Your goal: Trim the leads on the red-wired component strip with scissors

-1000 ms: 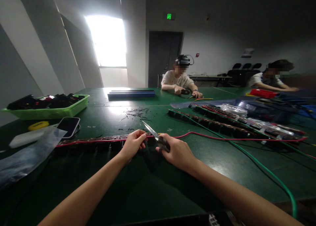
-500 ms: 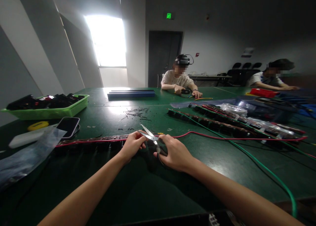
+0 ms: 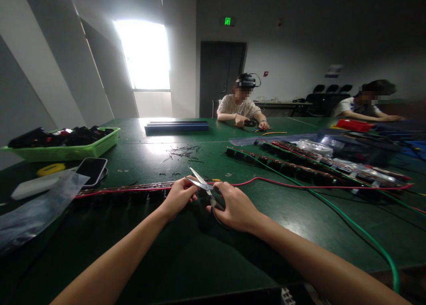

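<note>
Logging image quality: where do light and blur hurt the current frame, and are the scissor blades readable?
Head view: window blown out to white, glare patches on the green table; head view: dark shadow below the left hand and right hand, yet the scissors' open blades read clearly; head view: co-worker at far right looks smeared.
</note>
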Tool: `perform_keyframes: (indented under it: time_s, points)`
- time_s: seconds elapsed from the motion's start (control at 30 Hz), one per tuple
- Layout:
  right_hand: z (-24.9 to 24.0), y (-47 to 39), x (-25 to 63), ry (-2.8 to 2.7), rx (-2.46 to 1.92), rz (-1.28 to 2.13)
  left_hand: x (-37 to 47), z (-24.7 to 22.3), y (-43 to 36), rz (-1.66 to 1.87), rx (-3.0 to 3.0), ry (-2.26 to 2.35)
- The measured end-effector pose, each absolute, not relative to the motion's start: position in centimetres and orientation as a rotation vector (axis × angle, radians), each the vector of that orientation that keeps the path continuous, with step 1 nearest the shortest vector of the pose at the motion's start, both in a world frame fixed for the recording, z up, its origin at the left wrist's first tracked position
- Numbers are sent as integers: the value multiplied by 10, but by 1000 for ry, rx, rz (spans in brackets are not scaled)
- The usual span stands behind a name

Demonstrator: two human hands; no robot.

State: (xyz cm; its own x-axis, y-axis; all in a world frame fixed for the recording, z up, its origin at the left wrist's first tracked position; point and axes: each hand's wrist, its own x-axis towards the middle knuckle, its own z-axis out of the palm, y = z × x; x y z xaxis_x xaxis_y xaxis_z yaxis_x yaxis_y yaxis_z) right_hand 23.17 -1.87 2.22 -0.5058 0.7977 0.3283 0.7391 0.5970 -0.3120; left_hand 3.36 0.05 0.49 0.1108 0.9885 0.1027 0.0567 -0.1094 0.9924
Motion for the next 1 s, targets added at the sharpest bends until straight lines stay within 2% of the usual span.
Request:
perform_keyframes:
  time_s: [0.77,1.0]
  points:
    - [24,-19,230,-2376,-1191,313,34,4,0,1181,1393,1098]
    - [27,-19,232,-2336,-1297,380,32,5,0,1145,1470,1077]
